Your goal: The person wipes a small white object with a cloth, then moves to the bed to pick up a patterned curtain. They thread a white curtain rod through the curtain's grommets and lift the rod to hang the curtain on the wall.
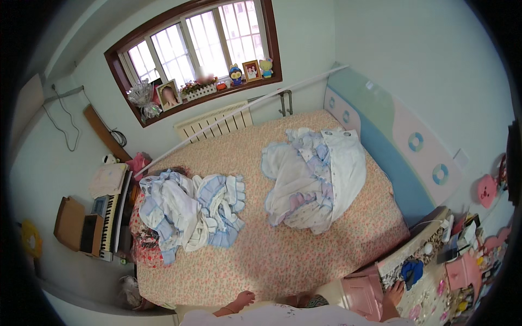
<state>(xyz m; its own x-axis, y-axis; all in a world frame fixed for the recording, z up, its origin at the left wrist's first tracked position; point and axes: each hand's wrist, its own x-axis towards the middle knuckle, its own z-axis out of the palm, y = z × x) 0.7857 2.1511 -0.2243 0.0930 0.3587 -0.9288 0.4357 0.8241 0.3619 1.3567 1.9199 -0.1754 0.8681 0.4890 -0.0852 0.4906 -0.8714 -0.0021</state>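
My left hand (244, 299) hangs at the near edge of the bed, its fingers loosely curled, and I see nothing in it. My right hand (393, 293) rests on the top of a cluttered dresser (420, 295), close to a blue cloth item (412, 272). A heap of white and light-blue ruffled fabric (179, 208) lies on the left of the floral bedspread (253, 261). Farther right lies a second pile, sheer white ruffled fabric (293, 183) with a plain white band and metal eyelets (348, 179).
A long white pole (240, 109) slants across the far side of the bed. A padded headboard (383, 130) stands at the right. At the left are a keyboard (109, 222) and an open cardboard box (69, 224). A radiator (216, 122) is below the window, whose sill holds framed photos.
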